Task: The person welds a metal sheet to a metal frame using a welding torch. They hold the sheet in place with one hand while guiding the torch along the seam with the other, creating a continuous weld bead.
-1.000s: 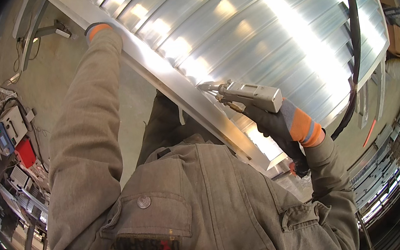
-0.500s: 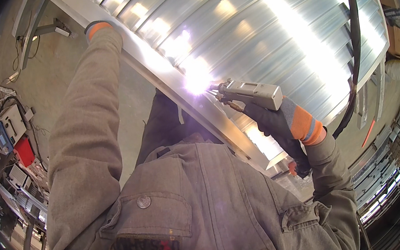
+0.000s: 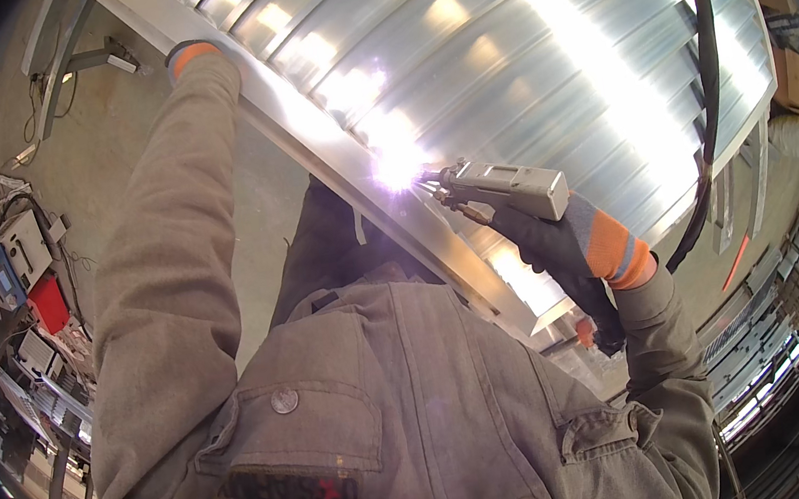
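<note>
My right hand (image 3: pixel 560 238), in a black glove with an orange cuff, grips a grey hand-held welding gun (image 3: pixel 512 186). Its tip points left at the long steel frame bar (image 3: pixel 302 121) that edges a ribbed, shiny metal panel (image 3: pixel 533 40). A white-violet arc (image 3: pixel 398 164) burns where the tip meets the bar. My left arm in a grey-brown jacket sleeve reaches far up the same bar. My left hand (image 3: pixel 191 57) lies against the bar there; only its orange glove cuff shows and the fingers are hidden.
A black hose (image 3: pixel 705 78) runs from the gun over the panel's right side. At the left, machines, a red box (image 3: pixel 48 301) and cables (image 3: pixel 37 105) stand on the concrete floor. Racks (image 3: pixel 785 340) and a cardboard box (image 3: pixel 786 82) are at the right.
A second ago no arc burned at the gun's tip. It lit half a second ago and is now brighter and wider. Both hands have stayed almost in place.
</note>
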Action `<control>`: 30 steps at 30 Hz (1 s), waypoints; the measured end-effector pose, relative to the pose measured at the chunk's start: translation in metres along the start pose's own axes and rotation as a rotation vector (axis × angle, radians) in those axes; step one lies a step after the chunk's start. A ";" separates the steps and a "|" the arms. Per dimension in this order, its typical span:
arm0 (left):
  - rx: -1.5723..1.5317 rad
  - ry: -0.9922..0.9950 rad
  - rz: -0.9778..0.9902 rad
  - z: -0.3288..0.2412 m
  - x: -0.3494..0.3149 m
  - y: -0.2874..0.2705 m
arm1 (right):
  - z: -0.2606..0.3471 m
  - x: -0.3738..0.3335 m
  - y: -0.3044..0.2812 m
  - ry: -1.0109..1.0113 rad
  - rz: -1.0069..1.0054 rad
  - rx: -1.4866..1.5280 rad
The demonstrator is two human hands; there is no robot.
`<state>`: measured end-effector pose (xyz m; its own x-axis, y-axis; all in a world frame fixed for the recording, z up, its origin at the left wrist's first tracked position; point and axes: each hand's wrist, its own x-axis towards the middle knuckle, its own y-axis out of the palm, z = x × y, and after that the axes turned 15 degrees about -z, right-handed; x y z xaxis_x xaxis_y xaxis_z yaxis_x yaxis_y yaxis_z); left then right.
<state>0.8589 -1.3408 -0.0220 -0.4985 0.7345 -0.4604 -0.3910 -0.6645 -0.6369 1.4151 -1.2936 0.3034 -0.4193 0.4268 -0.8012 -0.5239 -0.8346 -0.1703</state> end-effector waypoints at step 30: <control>-0.160 -0.142 -0.045 -0.003 -0.006 -0.016 | -0.011 -0.022 -0.007 0.087 -0.016 -0.018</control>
<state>0.8705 -1.3341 -0.0116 -0.5921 0.7284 -0.3448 -0.2930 -0.5931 -0.7499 1.4364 -1.3016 0.3159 -0.3449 0.4086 -0.8451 -0.5161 -0.8345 -0.1928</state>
